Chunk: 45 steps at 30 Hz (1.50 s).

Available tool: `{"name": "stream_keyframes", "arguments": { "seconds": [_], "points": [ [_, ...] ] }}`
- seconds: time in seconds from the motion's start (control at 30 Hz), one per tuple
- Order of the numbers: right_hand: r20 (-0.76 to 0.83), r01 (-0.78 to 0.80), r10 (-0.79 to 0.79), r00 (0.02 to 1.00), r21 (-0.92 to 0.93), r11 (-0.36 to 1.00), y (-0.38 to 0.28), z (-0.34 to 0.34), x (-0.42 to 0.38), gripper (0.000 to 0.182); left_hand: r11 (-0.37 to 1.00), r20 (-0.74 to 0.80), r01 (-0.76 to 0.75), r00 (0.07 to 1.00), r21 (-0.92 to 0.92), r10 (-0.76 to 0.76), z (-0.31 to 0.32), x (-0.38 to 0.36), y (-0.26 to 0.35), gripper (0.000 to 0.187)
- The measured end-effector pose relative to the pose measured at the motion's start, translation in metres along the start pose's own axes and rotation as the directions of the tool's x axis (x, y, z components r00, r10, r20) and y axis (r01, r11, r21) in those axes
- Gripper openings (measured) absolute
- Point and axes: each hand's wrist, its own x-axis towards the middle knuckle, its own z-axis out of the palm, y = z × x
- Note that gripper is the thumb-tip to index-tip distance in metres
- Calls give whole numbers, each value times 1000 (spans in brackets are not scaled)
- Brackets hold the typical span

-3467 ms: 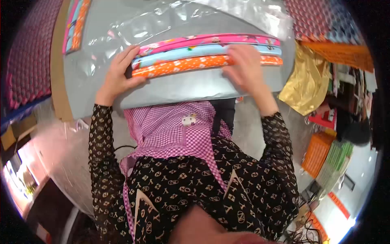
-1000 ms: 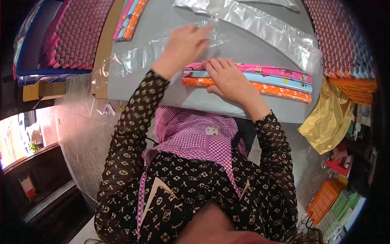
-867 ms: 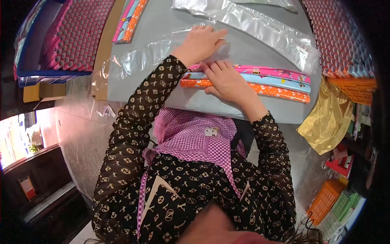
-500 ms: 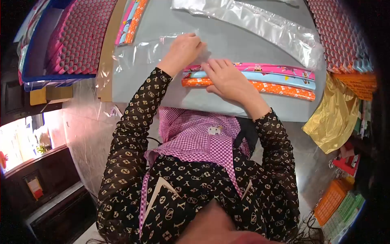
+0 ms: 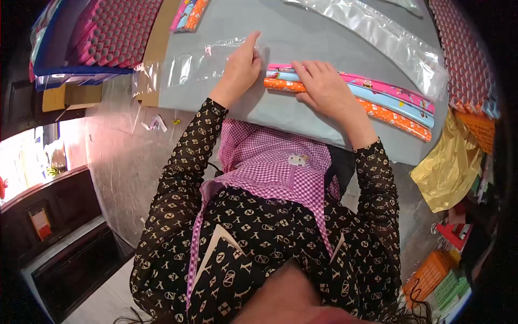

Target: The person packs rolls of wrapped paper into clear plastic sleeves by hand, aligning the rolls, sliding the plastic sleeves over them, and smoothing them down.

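Note:
Three slim rolls of wrapping paper (image 5: 396, 114), pink, light blue and orange, lie side by side on the grey table. My right hand (image 5: 329, 90) is closed over them from above, thumb on the near side and fingers across the far side. To the left, a clear plastic sleeve (image 5: 186, 69) lies flat on the tabletop. My left hand (image 5: 241, 67) grips its right end, partly curled, with one digit pointing up and away. A small gap separates this hand from the rolls' left ends. Some of its fingertips are hidden.
Another set of patterned rolls (image 5: 190, 15) lies at the far left of the table (image 5: 243, 108). More clear plastic sleeves (image 5: 377, 40) lie at the back right. A blue crate (image 5: 81, 75) holds many pink rolls; more stacked rolls (image 5: 467, 70) stand right, above gold wrapping (image 5: 450, 167).
The view has shifted, so the table sits higher and further right. My left hand has moved apart from my right hand, and the rolls' left ends now show uncovered.

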Motion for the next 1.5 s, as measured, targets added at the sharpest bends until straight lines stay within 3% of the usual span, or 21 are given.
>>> {"name": "stream_keyframes", "arguments": {
  "seconds": [0.3, 0.37, 0.4, 0.47, 0.7, 0.9, 0.97, 1.2, 1.3, 1.37, 1.5],
  "points": [
    [-93, 18, -17, 996, 10, 1000, 0, -13, 6, 68, 998, -13, -12, 1000, -55, 11, 4, -15, 2, 53],
    [-77, 11, -8, 997, 36, 999, 1, -13, 7, 67, 992, -22, 64, 998, -107, -67, 5, -17, 4, 29],
    [-76, 11, -8, 997, 36, 999, 0, -14, 7, 67, 992, -22, 65, 997, -107, -67, 5, -17, 2, 29],
    [-50, 5, -3, 999, 41, 999, -2, -16, 6, 67, 1000, -28, -15, 1000, -15, 15, 3, -17, 0, 14],
    [-84, 33, -29, 996, 43, 999, -6, -24, 7, 67, 992, 50, -14, 999, -123, 20, 0, -18, -1, 10],
    [-60, 57, -53, 997, 68, 996, -5, -22, 6, 67, 981, 49, -166, 984, -95, 172, 0, -18, 1, 14],
    [-55, 38, -33, 998, 94, 995, -4, -21, 5, 66, 978, 137, 90, 989, -187, -65, -4, -19, 7, 16],
    [-21, 16, -15, 1000, 52, 999, 3, -9, 6, 66, 976, 80, 107, 992, -187, -93, 2, -24, 7, 16],
    [-5, 8, -7, 1000, 36, 999, 7, -3, 7, 65, 963, -24, 62, 997, -262, -71, 6, -25, 3, 13],
    [-3, 4, -4, 1000, 51, 999, 6, -2, 5, 64, 932, 6, 186, 981, -312, -194, 4, -24, 3, 11],
    [32, -13, 12, 999, 49, 999, 4, -3, 5, 65, 931, 34, 212, 977, -297, -211, 2, -21, 13, 10]
  ]
}}
